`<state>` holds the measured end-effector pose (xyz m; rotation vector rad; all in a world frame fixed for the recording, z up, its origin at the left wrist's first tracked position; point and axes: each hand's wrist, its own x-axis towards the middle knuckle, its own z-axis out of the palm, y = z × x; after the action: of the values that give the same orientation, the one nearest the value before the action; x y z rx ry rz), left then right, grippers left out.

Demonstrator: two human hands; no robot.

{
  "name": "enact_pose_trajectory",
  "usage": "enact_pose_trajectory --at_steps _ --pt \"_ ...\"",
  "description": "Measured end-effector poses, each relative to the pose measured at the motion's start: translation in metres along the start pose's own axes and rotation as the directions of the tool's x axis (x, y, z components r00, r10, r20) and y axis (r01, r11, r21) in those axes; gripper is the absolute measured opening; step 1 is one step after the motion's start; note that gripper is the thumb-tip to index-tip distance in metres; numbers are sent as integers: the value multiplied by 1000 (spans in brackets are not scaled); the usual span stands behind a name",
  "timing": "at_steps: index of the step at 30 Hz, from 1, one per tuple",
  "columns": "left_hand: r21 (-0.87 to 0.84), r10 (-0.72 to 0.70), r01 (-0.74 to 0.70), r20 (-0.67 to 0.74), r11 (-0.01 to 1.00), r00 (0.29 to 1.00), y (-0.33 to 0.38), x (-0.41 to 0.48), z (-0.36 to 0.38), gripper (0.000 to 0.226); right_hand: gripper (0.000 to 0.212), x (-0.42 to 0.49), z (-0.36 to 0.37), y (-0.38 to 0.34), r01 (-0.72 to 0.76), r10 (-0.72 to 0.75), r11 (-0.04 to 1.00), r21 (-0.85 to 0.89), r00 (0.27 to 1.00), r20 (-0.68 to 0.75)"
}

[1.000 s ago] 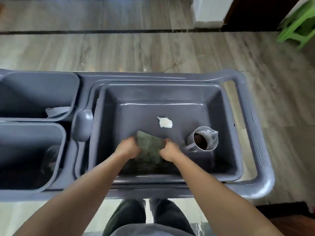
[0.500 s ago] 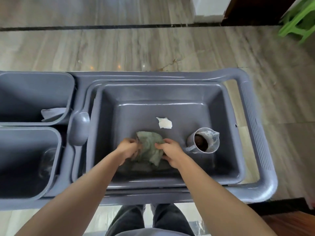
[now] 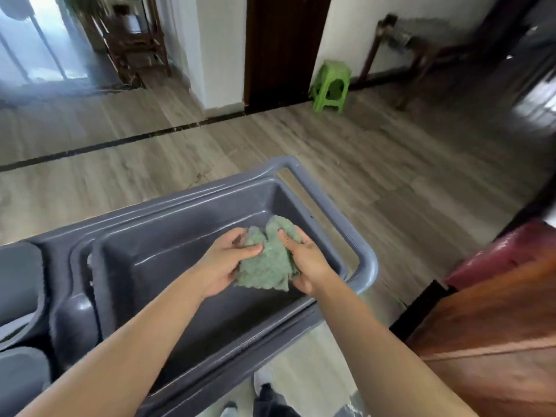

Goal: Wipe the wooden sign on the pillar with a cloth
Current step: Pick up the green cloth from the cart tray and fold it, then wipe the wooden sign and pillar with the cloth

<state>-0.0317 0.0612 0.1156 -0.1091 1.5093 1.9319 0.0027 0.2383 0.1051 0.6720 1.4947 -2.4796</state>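
A crumpled green cloth (image 3: 269,260) is held between both hands above the big grey tub (image 3: 168,242) of a cart. My left hand (image 3: 227,261) grips its left side and my right hand (image 3: 307,263) grips its right side. The cloth is lifted off the tub floor. A white pillar (image 3: 216,49) stands at the back, and no wooden sign shows on it.
The grey cart has a handle (image 3: 343,218) on its right end and smaller grey bins (image 3: 21,296) at the left. A green stool (image 3: 331,85) stands by a dark door (image 3: 279,46). Wooden furniture (image 3: 493,341) is close at the right. Pale wood floor lies ahead.
Both hands have lifted the green cloth up out of the tub. My head has raised and turned, so the room, door and stool have come into view; the jug is out of sight.
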Motion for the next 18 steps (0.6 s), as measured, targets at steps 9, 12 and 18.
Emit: enact_pose_trajectory --at_steps 9,12,18 --pt "156 12 -91 448 984 894 -5 -3 205 29 66 -166 -118 -95 202 -176 976 87 955 -238" --pt "218 -33 -120 590 969 807 -14 -22 298 28 67 -242 -177 -115 304 -245 934 189 927 -283" --pt "293 -68 -298 807 908 587 -35 -93 494 19 65 -418 -285 -159 549 -417 825 132 749 -514"
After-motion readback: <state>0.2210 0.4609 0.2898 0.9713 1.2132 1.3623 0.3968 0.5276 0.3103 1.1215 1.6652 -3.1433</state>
